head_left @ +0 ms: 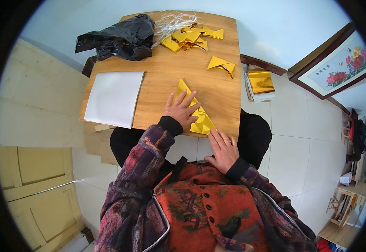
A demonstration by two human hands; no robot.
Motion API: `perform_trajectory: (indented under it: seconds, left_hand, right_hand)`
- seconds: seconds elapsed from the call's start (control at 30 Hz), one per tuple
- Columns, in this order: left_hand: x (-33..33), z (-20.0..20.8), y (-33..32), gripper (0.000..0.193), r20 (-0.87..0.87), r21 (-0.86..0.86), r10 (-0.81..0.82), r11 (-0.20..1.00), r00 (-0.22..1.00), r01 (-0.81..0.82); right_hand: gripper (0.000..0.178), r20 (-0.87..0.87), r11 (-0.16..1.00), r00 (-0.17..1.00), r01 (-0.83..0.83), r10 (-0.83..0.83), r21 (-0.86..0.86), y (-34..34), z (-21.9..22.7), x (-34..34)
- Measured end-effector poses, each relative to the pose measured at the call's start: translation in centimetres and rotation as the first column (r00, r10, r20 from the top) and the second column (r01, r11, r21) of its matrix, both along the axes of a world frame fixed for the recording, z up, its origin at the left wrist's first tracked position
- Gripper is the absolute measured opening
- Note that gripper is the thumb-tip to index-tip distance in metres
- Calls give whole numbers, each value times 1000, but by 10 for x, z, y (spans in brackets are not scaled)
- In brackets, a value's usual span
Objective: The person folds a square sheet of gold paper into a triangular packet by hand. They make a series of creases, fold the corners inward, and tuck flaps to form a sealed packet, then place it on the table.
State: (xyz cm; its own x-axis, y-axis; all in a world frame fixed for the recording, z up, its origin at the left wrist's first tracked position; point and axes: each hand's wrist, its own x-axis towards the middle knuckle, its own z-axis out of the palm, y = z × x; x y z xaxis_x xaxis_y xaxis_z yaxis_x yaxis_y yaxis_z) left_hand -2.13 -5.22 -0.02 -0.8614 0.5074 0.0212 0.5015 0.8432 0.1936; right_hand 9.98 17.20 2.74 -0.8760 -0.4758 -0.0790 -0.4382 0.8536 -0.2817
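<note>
A sheet of shiny gold foil paper (pixel 203 122), folded into a long triangle, lies near the front edge of the wooden table. My left hand (pixel 182 110) rests flat across its middle, fingers spread. At the triangle's lower right corner, my right hand (pixel 224 149) touches the paper with fingertips stretched forward over the table edge. Part of the folded paper is hidden under the left hand. Farther back on the right sits one finished-looking folded gold paper piece (pixel 221 66). Several more folded gold pieces (pixel 187 38) are heaped at the far side.
A white paper stack (pixel 114 98) lies on the table's left. Behind it are a crumpled black plastic bag (pixel 124 38) and clear plastic strands (pixel 170 24). Right of the table, a low pile bears gold foil sheets (pixel 261 82). A framed flower picture (pixel 338 63) leans by the wall.
</note>
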Motion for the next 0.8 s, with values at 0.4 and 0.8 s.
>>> perform_trajectory:
  seconds: [0.4, 0.8]
  left_hand:
    - [-1, 1, -8, 73, 133, 56, -27, 998, 991, 20]
    - [-9, -1, -13, 74, 124, 98, -130, 988, 984, 118]
  right_hand:
    - [91, 5, 975, 977, -210, 211, -65, -8, -6, -45]
    - [85, 14, 979, 979, -201, 202, -22, 44, 7, -45]
